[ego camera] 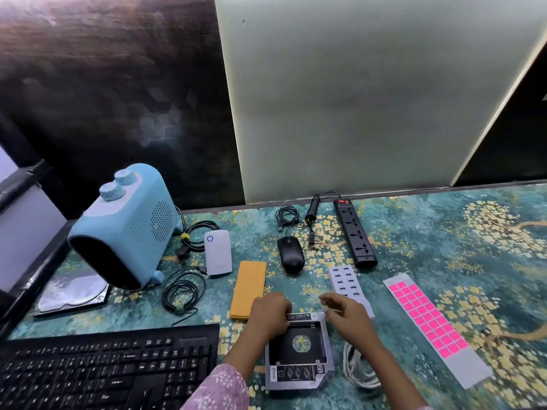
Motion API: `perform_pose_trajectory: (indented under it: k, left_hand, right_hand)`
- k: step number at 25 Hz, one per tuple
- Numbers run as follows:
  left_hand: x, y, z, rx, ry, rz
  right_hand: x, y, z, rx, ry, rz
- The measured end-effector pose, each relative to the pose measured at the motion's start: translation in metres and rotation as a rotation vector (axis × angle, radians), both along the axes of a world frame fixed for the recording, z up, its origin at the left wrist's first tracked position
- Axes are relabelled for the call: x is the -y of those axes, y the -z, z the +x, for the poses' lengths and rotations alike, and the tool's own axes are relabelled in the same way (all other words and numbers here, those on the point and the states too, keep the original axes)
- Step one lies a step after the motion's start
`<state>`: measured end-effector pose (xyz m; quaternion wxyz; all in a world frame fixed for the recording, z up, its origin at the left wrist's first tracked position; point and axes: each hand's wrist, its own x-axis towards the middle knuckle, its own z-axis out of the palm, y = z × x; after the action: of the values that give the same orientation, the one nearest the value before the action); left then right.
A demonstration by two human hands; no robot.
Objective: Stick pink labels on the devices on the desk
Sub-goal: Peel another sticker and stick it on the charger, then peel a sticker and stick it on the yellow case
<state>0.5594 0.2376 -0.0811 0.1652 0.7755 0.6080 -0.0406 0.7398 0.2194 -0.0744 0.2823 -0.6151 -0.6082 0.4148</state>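
Note:
A grey sheet of pink labels [426, 318] lies on the desk to the right. A silver drive caddy [299, 359] sits in front of me. My left hand [269, 315] holds its far left corner, with the fingers curled over the edge. My right hand [349, 318] hovers above the caddy's far right corner and the near end of a grey USB hub [343, 279]. Its fingers are loose and blurred, and I see no label in them. Other devices: a yellow case [248, 288], black mouse [290, 257], black power strip [355, 232] and white box [217, 251].
A blue heater [127, 229] stands at the left, with a hard drive [74, 294] beside its base. A black keyboard [103, 368] fills the near left. A coiled black cable [180, 291] and a white cable [358, 371] lie on the patterned mat.

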Motion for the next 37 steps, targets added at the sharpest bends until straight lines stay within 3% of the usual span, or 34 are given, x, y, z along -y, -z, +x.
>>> perform_pose_trajectory:
  k: [4,7,9,12,18,22,24,27,31,37]
  left_hand:
    - [-0.005,-0.008,0.006,0.266,-0.067,0.029]
    - [-0.011,-0.017,0.026,0.601,-0.220,0.034]
    - [-0.016,-0.022,0.041,0.813,-0.345,-0.029]
    - [-0.019,-0.023,0.056,0.934,-0.386,-0.124]
    - [-0.025,-0.029,0.070,1.024,-0.439,-0.188]
    - [-0.028,-0.042,0.081,1.085,-0.417,-0.233]
    - [-0.030,-0.050,0.091,1.152,-0.396,-0.304]
    - [-0.031,-0.061,0.106,1.235,-0.324,-0.361]
    - [-0.030,-0.064,0.114,1.209,-0.287,-0.270]
    - [-0.032,-0.069,0.116,1.236,-0.448,-0.384]
  right_hand:
    - [-0.004,-0.015,0.035,-0.086,0.354,0.195]
    - [-0.014,-0.012,0.077,0.204,0.461,0.253]
    - [-0.019,-0.001,0.104,0.398,0.510,0.077]
    - [-0.012,0.009,0.131,0.606,0.545,-0.215]
    - [-0.009,0.005,0.154,0.415,0.518,-0.369]
    - [-0.004,-0.020,0.143,0.096,0.454,-0.185]
    - [-0.003,-0.040,0.129,-0.006,0.322,-0.151]
    - [-0.002,-0.059,0.109,0.069,0.128,-0.213]
    - [-0.002,-0.071,0.101,0.108,0.073,-0.175]
    - [-0.008,-0.063,0.084,0.183,0.210,0.473]
